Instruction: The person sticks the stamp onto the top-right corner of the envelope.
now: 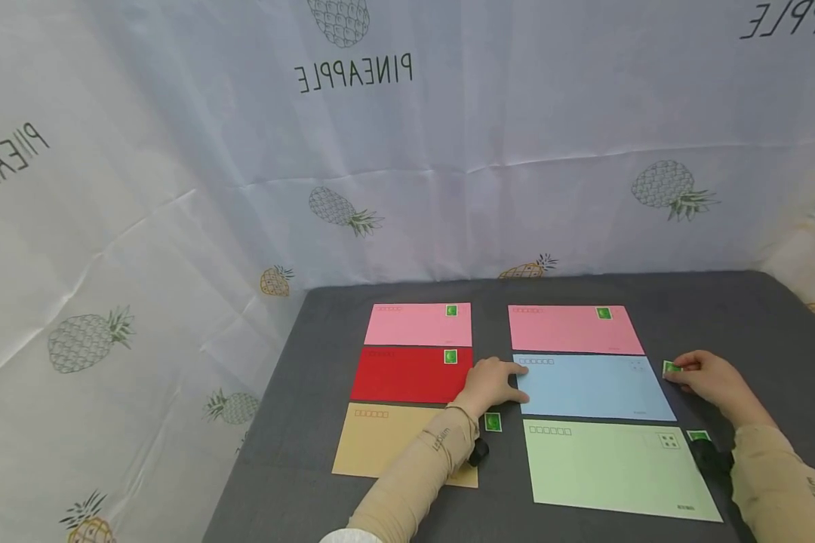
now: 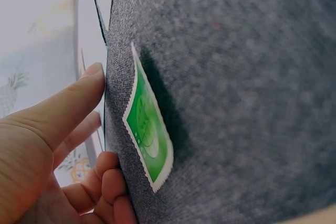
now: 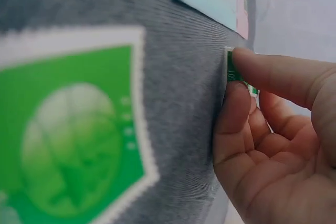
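Note:
My right hand [image 1: 715,383] pinches a green postage stamp [image 1: 671,368] between thumb and index finger, off the right edge of the blue envelope [image 1: 591,388]. The right wrist view shows this stamp [image 3: 231,69] partly covered by the thumb. With thumb and index finger spread, my left hand [image 1: 492,383] touches the blue envelope's left edge. Close to that hand, a loose stamp [image 2: 149,129] lies on the cloth, one corner lifted. Another loose stamp [image 3: 68,145] fills the left of the right wrist view, near the right wrist.
Below the blue envelope lies a green envelope [image 1: 611,467]; above it, a stamped pink one [image 1: 564,332]. The left column has a stamped pink envelope [image 1: 407,328], a stamped red one [image 1: 401,377] and a tan one [image 1: 367,441] partly under the left sleeve. A pineapple-print curtain [image 1: 435,219] hangs behind the dark table.

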Motion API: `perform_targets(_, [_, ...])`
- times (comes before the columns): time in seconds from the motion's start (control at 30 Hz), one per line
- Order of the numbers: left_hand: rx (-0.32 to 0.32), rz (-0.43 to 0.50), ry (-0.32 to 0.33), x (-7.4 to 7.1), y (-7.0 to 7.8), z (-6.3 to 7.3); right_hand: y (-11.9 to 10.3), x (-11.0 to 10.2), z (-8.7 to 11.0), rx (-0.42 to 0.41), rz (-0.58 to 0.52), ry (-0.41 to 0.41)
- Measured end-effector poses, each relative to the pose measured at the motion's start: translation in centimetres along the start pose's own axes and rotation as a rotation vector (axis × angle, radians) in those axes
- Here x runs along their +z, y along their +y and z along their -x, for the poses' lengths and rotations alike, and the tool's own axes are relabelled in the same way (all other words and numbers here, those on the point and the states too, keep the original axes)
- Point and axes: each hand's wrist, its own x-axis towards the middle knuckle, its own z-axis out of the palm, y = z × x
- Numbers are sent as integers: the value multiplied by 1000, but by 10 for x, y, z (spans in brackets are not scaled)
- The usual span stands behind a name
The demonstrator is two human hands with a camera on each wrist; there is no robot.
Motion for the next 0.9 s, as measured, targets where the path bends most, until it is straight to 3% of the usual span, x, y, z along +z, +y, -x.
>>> perform_targets(0.37, [-10,19,2,-1,-1,0,-15,-5,3,-116,38,-22])
perform_targets(0.63, [-7,16,6,-1,0,1,-36,2,0,-107,27,-69])
perform_targets(0.9, [-10,7,5,-1,0,1,-43,13,-8,-116,25,-110])
